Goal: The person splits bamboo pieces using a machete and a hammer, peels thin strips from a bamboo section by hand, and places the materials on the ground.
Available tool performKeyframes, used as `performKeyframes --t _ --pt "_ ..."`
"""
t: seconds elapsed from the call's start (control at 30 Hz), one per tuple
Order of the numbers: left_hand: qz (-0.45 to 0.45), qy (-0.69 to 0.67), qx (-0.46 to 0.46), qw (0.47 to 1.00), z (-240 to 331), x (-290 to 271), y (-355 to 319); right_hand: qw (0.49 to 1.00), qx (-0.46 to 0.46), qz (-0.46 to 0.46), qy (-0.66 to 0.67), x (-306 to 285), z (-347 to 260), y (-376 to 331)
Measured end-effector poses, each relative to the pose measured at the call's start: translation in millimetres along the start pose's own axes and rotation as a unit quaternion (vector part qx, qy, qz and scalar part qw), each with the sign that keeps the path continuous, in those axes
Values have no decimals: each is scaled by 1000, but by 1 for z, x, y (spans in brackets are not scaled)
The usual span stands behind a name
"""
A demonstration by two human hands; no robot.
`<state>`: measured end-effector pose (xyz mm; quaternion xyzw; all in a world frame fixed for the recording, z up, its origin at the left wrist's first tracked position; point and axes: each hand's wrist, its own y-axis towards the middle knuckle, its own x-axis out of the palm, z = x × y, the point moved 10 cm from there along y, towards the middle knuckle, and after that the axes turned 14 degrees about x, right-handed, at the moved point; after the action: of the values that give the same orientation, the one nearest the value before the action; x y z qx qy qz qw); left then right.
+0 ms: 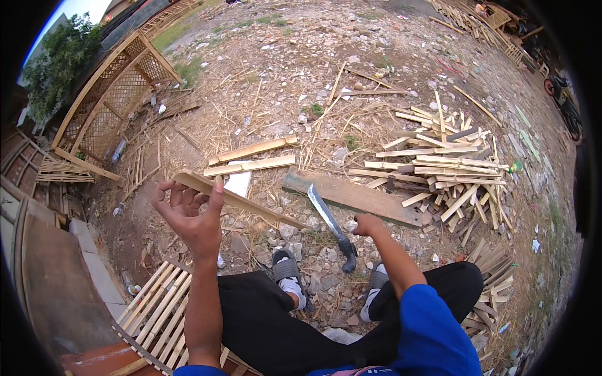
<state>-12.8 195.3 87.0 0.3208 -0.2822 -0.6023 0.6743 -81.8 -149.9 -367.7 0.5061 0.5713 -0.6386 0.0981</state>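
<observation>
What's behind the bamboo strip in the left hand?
Beyond the strip, part of a white flat piece shows on littered ground. Whatever the strip and left hand cover cannot be seen.

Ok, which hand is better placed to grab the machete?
Probably the right: the right hand shows nothing in its grasp and hovers just beside the machete, near its handle. The left hand is farther off and holds a strip.

Machete (329, 216) partly on plank (370, 205), stick pile (459, 168) right, lattice (122, 88) left
</observation>
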Motion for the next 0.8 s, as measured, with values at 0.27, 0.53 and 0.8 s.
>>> performKeyframes --t 0.27,0.53,0.8 --pt "-8 63 41 997 1 -13 8 944 175 148 236 112 24 -20" --pt "-24 70 12 997 -20 -3 0 954 143 -1 265 153 22 10" --pt "-1 -12 -77 997 -57 27 0 834 67 -85 541 87 54 5"
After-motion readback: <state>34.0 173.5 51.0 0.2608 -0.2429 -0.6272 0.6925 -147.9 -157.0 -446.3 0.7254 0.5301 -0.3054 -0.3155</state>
